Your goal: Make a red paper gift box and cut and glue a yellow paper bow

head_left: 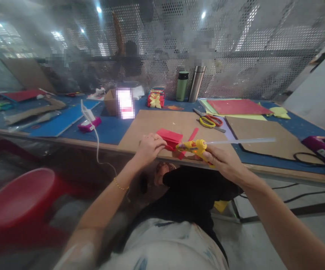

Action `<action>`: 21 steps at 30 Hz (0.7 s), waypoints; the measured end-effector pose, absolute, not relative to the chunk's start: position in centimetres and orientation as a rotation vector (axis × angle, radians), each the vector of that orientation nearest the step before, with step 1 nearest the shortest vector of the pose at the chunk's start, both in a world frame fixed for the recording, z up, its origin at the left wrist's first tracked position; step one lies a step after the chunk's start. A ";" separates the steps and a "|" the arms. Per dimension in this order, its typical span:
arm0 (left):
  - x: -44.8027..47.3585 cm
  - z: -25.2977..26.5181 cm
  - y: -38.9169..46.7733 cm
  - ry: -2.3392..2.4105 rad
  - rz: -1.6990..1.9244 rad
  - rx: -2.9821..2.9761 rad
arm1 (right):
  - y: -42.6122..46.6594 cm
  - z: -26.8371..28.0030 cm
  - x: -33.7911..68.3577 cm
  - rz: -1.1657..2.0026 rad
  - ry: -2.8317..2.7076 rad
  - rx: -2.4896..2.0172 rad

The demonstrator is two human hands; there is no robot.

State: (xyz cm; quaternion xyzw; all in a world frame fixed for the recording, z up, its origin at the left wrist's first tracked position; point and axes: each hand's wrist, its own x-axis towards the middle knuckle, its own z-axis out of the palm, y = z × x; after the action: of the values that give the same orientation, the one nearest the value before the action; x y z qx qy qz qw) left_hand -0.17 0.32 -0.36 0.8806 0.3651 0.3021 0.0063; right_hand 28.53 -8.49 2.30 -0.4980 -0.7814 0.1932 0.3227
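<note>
Paper [170, 134], red and folded, lay near the front edge of a cardboard sheet [144, 123], which seemingly shielded the blue tabletop [109, 131]. The left hand [149, 146] pinched its left end, apparently for steadiness; the right hand [221, 159] gripped a yellow hot-glue gun [197, 145], nozzle paperward.

We see matt red paper [170, 135]; a smooth plastic glue gun [194, 145]; matt brown cardboard [148, 122]; a glossy metal flask [197, 84].

Glue gun [198, 145] ylw, paper pc. [170, 134] red, cardbd [148, 122] brn, tbl [109, 129] blue, shirt [168, 249] wht w/ dark blotches.
</note>
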 end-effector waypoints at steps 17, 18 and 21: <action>-0.1 -0.4 0.4 1.165 0.946 2.752 | -8.2 2.6 28.7 0.535 -2.071 -1.292; -0.1 -0.4 0.4 1.165 0.948 2.754 | -8.3 2.6 28.7 0.547 -2.077 -1.286; -0.2 -0.4 0.5 1.158 0.949 2.757 | -8.2 2.6 28.8 0.575 -2.061 -1.270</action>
State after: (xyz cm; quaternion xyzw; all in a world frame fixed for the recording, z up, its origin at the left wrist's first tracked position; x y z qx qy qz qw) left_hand -0.15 0.47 -0.39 0.8788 0.3691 0.3025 0.0022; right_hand 28.80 -8.24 2.58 -0.4833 -0.7845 0.2189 0.3211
